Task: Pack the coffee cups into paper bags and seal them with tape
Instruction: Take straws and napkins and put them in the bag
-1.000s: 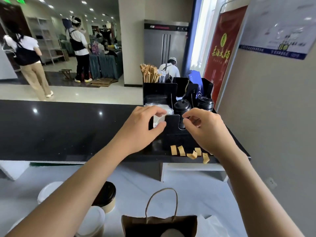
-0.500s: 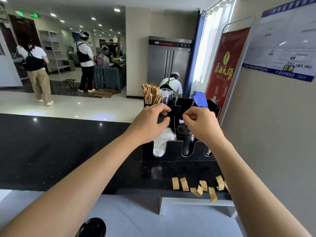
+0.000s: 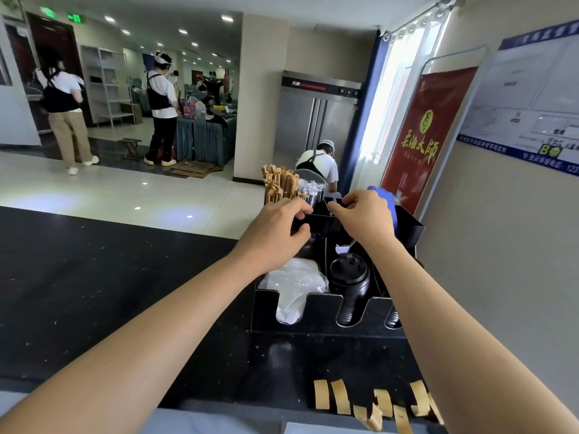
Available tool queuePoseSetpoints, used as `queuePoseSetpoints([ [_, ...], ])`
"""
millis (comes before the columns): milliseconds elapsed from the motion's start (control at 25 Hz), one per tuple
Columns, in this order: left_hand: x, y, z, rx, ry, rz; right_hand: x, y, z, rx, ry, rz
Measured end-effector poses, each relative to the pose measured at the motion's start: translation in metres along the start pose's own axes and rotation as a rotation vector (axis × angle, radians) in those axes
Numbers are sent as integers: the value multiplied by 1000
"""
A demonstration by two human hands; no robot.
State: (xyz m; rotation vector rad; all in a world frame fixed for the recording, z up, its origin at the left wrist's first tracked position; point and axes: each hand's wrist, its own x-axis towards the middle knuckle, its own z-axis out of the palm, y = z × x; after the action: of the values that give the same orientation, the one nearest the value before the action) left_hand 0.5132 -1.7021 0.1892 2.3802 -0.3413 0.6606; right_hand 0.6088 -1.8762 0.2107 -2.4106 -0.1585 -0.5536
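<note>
At the far right of the desk (image 3: 94,292), I see both hands in the black organiser (image 3: 326,311), left hand (image 3: 272,236) gripping its divider, right hand (image 3: 365,217) pinching something unclear; tape strips (image 3: 340,400) wait pre-cut on the near edge, no cups or bags visible.

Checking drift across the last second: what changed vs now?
Both hands, left and right, moved away from the body, from the organizer's front cutouts to its back compartments, fingers curled at the dividers; what either holds is hidden. Bag and cups left view as the head tilted up. Lids and tape strips stayed put.
</note>
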Motion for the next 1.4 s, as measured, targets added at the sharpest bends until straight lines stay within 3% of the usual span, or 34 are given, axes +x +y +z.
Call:
queuePoseSetpoints([
  [640,8,-9,3,-46,39,15,61,-4,41,15,-112,0],
  [880,8,-13,5,-51,42,20,59,0,46,54,-81,-67],
  [1400,1,6,-6,-70,105,38,25,-37,-39,332,14,-137],
])
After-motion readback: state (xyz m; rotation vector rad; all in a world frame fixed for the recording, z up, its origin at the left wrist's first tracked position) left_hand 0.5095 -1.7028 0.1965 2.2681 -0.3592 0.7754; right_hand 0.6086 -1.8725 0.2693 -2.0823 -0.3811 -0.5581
